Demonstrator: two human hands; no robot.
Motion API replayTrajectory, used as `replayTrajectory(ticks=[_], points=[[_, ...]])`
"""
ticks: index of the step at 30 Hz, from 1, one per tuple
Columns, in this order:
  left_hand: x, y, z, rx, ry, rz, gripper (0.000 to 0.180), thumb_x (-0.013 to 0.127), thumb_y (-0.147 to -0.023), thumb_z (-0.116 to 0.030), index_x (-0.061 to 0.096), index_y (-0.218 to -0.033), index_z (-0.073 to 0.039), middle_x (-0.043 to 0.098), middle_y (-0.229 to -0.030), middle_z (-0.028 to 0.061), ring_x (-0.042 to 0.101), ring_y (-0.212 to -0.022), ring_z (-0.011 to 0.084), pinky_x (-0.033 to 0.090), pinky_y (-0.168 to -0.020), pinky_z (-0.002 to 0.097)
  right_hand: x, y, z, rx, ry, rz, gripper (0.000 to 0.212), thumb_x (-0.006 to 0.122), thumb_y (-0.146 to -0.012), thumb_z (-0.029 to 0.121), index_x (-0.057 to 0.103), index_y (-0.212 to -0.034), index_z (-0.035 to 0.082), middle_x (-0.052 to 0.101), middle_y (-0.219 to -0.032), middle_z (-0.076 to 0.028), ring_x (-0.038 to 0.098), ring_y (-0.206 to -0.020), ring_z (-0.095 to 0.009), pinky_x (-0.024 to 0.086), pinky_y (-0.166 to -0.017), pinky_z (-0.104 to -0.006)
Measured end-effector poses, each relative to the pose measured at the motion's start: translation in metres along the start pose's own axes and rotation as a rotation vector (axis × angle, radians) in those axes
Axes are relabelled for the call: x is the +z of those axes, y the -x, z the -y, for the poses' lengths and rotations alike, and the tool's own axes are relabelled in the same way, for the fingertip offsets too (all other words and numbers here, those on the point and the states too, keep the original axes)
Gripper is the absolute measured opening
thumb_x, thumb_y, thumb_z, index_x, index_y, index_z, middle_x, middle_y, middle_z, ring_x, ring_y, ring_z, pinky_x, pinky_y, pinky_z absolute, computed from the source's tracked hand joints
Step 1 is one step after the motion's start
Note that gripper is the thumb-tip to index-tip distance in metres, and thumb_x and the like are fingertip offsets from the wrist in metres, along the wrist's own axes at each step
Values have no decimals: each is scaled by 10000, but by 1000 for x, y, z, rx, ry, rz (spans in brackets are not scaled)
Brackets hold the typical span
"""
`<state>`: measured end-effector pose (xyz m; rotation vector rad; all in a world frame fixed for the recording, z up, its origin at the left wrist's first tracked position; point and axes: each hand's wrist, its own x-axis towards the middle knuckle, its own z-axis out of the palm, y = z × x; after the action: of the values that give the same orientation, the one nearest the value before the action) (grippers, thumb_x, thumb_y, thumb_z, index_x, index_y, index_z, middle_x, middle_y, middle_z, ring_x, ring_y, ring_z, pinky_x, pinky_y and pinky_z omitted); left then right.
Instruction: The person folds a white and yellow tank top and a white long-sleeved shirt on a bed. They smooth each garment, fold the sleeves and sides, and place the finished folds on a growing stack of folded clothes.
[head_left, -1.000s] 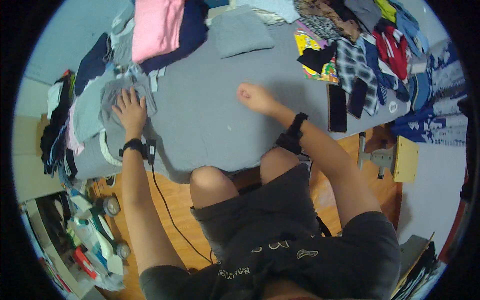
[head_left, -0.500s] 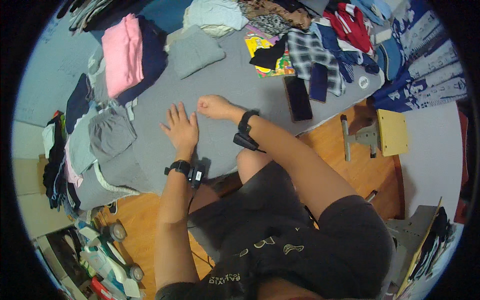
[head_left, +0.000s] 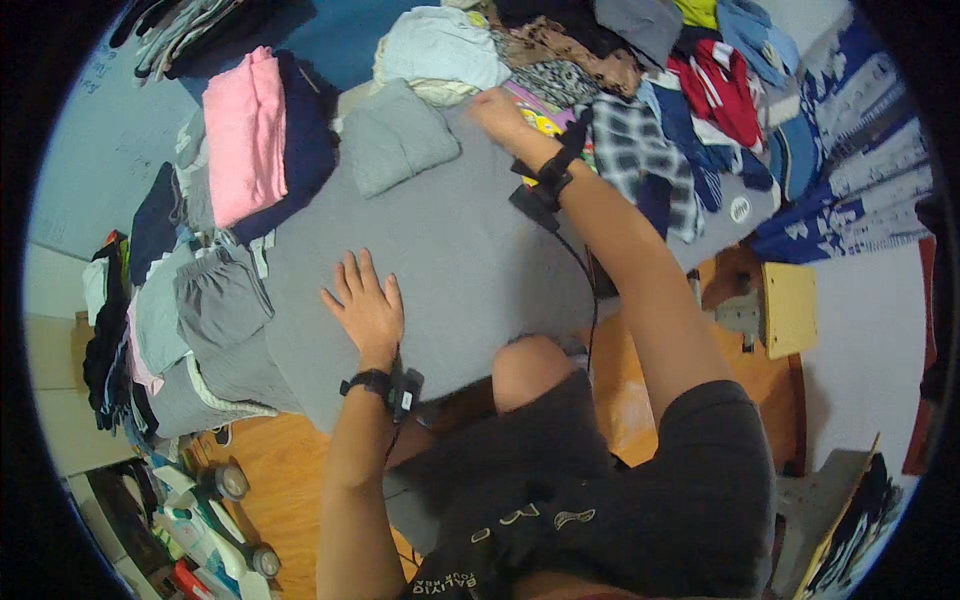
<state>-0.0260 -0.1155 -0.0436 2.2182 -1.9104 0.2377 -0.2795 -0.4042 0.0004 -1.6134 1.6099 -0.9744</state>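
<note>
My left hand lies flat on the grey bed sheet, fingers spread, holding nothing. Stretched to the far side, my right hand is beside a folded grey garment and just in front of a pale folded garment pile. Its fingers are blurred and partly turned away, so I cannot make out whether they grip anything. Close to my right wrist are a colourful printed sheet or book and a black-and-white checked garment. My right forearm hides part of that area.
A pink folded cloth rests on dark blue fabric at the left. Grey shorts lie nearer the left edge. A red and white garment is in the heap at far right. A yellow-topped stool stands right of the bed.
My right hand has moved from beside the left hand to the far side of the bed, near the folded grey garment. The left hand stays flat. My right forearm now covers where two phones lay.
</note>
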Motion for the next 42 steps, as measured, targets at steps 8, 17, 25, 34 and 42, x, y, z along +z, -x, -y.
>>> replayTrajectory(ticks=[8,17,25,34,42], points=[[5,1,1,-19,30,23,629,491,-956,-393,391,-1512,-116,356,-1575,128,283,-1462,339,93,-1182,633,10,-123,-66,-48,-27,-289,563,763,-788,305,610,-1160,-88,676,-1112,-221,659,-1026,-304,526,-838,-387],[4,2,0,-17,66,17,618,498,-957,-398,406,-1496,-110,364,-1563,132,274,-1462,346,99,-1178,638,-13,-97,1,-284,-360,-300,371,635,-826,175,651,-1148,-10,663,-1129,-211,627,-1076,-342,478,-938,-405],[1,0,3,-46,73,69,623,507,-967,-450,421,-1484,-114,380,-1554,126,268,-1473,323,112,-1177,639,-136,34,145,-784,-175,-273,218,616,-885,101,614,-1096,48,639,-1102,-176,612,-1074,-284,467,-901,-399],[-128,38,-56,395,991,-130,949,832,-746,-321,334,-1504,-42,384,-1492,235,398,-1348,414,335,-1130,474,-107,196,174,-488,-337,88,229,606,-955,88,606,-1165,-3,648,-1044,-74,621,-997,-165,495,-901,-294],[-186,71,-42,-24,1190,-225,314,594,-938,-86,608,-1239,4,661,-1036,103,616,-935,171,488,-847,316,-90,246,196,-118,-774,361,370,614,-965,92,518,-1297,-41,633,-1101,-125,634,-1009,-187,543,-872,-304]])
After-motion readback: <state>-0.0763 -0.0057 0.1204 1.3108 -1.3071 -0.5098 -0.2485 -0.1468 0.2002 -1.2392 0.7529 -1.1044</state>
